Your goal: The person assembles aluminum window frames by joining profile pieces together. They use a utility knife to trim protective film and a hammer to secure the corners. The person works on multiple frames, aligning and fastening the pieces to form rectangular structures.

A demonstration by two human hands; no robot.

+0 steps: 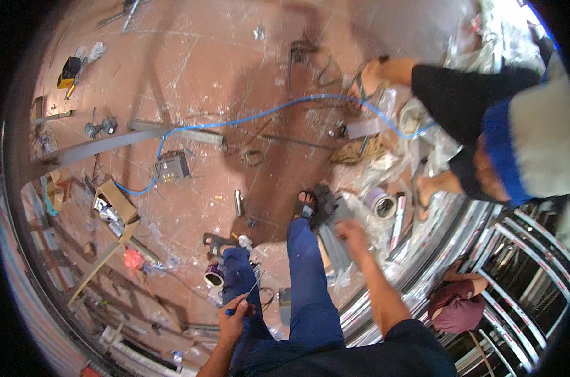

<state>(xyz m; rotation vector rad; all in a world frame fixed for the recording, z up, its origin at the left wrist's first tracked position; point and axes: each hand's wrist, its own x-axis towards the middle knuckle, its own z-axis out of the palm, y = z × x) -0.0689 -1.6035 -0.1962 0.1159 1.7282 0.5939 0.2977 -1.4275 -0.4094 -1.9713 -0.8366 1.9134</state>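
My left hand (236,316) is closed around the blue handle of a screwdriver (230,311), close to my left thigh. The screwdriver's thin shaft points up past my knee. My right hand (353,239) is out in front of my right side, over grey cloth (335,242) and clear plastic sheeting on the floor. Its fingers look curled, and slightly blurred; what they hold, if anything, cannot be made out. A silver can (238,203) lies on the floor ahead of my sandalled feet. Beside my left leg stands a roll of tape (214,274).
A blue hose (253,117) crosses the floor from a grey box (172,167) toward a person (536,138) at the right. Metal bars (102,151) and an open carton (116,204) lie left. Stacked metal profiles (511,283) fill the right, where another person (459,306) crouches.
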